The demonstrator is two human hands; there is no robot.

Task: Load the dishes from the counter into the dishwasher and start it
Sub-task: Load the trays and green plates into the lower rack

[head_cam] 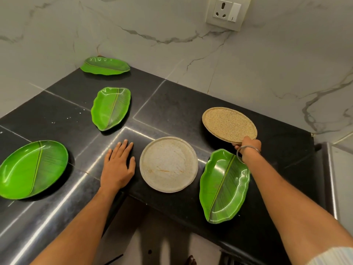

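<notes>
My right hand [247, 145] grips the near rim of a speckled tan round plate [228, 124], which is tilted up off the black counter [181, 108]. My left hand [118, 163] rests flat on the counter with straight fingers, just left of a pale round plate [169, 164]. A green leaf-shaped plate [224, 186] lies under my right forearm. Three more green leaf plates lie to the left: one near the front left [32, 169], one in the middle [110, 108] and one in the back corner [105, 66].
Marble walls meet behind the counter, with a socket and switch [226, 12] up on the right wall. A steel edge [330, 178] borders the counter at the right. The counter's front edge drops to the floor below my arms.
</notes>
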